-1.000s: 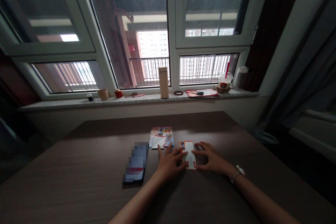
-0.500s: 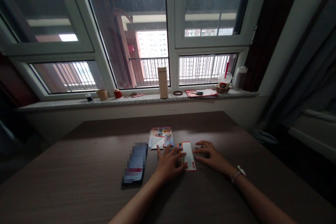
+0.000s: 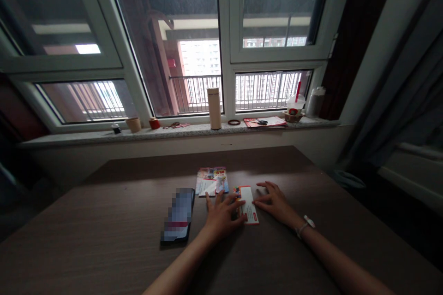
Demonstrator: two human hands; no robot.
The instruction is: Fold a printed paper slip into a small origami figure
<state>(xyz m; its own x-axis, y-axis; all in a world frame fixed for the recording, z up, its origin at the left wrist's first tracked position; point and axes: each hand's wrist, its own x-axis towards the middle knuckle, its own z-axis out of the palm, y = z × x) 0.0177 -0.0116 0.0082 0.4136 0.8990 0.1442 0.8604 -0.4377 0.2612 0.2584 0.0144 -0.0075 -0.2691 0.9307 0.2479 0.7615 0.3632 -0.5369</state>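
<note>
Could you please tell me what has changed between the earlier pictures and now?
The right hand, its thumb and fingers spread by the card's right edge a second ago, has drawn them closer together, its wrist shifting slightly left; whether it touches the card is unclear. The left hand stays spread over the card's left part; the phone and leaflets stay put.

Card [image 3: 249, 203]: closed off from the left by the left hand [image 3: 223, 214], spread over that side; the right hand [image 3: 275, 203] crowds its right edge.
Between the hands: passage from the near side, along the desk [image 3: 249, 262], up to the card's near end.
Phone [image 3: 177, 217]: bars the left hand's left; a narrow strip separates them, leaflets [image 3: 211, 176] blocking its far end.
Outer flanks: broad open desk beyond right forearm [image 3: 332, 252] and phone.
Behind leaflets: free band to far edge.
</note>
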